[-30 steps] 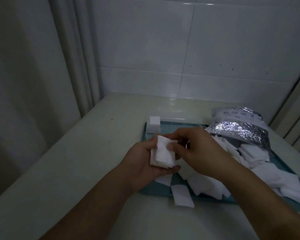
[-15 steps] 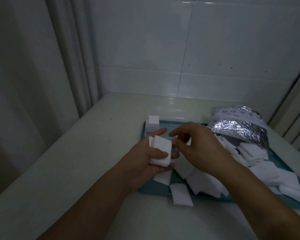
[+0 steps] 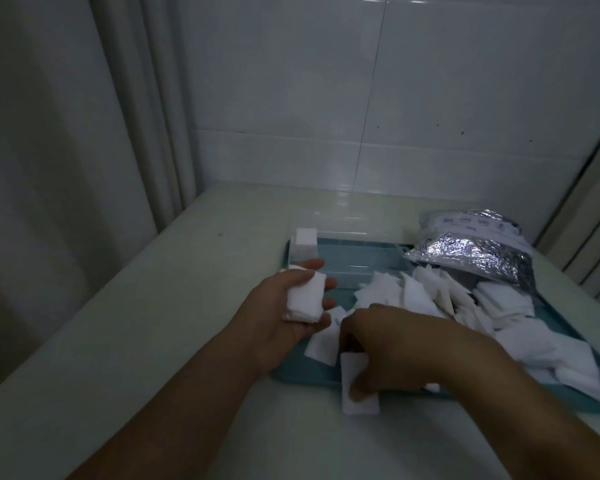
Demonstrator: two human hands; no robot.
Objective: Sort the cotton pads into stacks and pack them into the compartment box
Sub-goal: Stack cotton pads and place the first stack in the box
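Observation:
My left hand (image 3: pixel 284 317) grips a small stack of white square cotton pads (image 3: pixel 305 301) above the near left corner of a teal tray (image 3: pixel 302 377). My right hand (image 3: pixel 402 351) has come down onto the tray's front edge, its thumb and fingers pinching a single cotton pad (image 3: pixel 355 403) that overhangs the rim. Several loose pads (image 3: pixel 499 306) lie heaped across the tray. A clear compartment box (image 3: pixel 354 258) stands at the tray's back, with one stack of pads (image 3: pixel 305 237) in its leftmost compartment.
An open silver foil bag (image 3: pixel 471 251) lies at the back right of the tray, pads spilling from it. The pale table (image 3: pixel 153 341) meets a tiled wall behind and a curtain on the left.
My right hand has left the stack and dropped toward me onto the pad at the tray's front edge. The left hand keeps holding the stack and has barely moved.

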